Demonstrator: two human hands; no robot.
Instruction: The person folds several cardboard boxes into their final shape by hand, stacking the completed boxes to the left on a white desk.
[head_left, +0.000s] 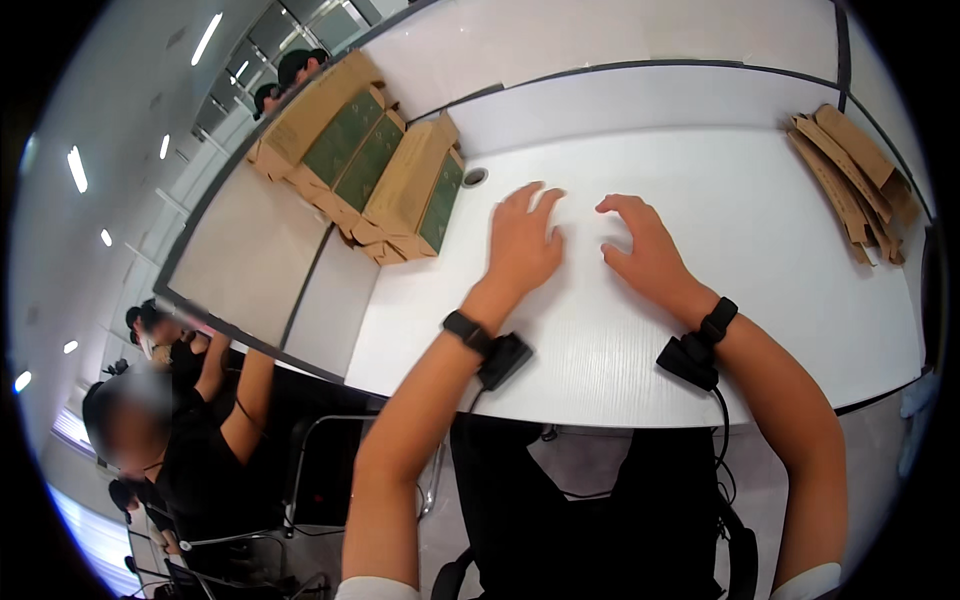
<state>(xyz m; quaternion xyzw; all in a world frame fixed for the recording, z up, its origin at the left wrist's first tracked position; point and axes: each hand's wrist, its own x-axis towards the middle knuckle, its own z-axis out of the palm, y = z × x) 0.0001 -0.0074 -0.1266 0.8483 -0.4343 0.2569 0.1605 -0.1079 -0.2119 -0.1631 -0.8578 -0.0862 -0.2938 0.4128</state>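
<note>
Table: a white table [640, 330] is lying under both hands, its near edge just below the wrists.
Boxes: brown cardboard boxes with green faces [385, 170] are sitting up and to the left of the left hand, near it.
Flat cardboard: a stack of folded brown pieces [850, 180] is lying well off to the right of the right hand.
Left hand: the left hand [522, 248] is resting open, palm down, holding nothing.
Right hand: the right hand [645, 250] is arching open, fingertips touching the table, empty.
Wristbands: black bands [468, 330] are sitting on both wrists.
</note>
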